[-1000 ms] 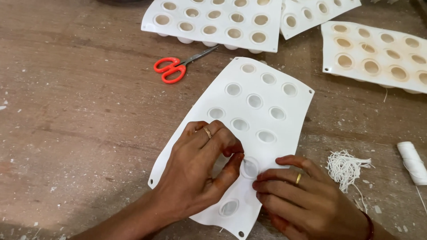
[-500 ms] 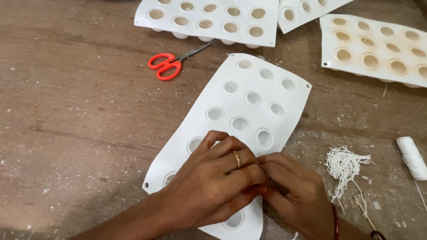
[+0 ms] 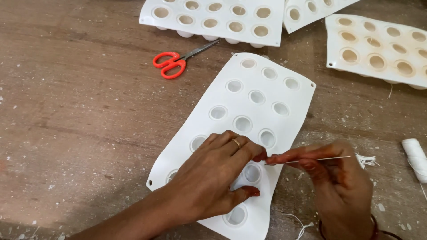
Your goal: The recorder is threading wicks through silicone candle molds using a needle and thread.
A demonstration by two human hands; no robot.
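Two hands at work | left hand pressed flat on white mould, released | right hand grip pinches thin wick (held level) just beside a cavity | desk beneath.

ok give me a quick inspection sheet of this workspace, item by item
surface: worn brown wooden table, flecked with white specks.
job's things: white mould tray with round cavities, lying flat; thin white wick held level beside a cavity.
clutter: red-handled scissors; three more mould trays along the far edge; bundle of cut wicks; white thread spool.
grippers: left hand rests on the tray around a cavity; right hand pinches the wick.
cables: nothing seen.
surroundings: nothing seen beyond the table.
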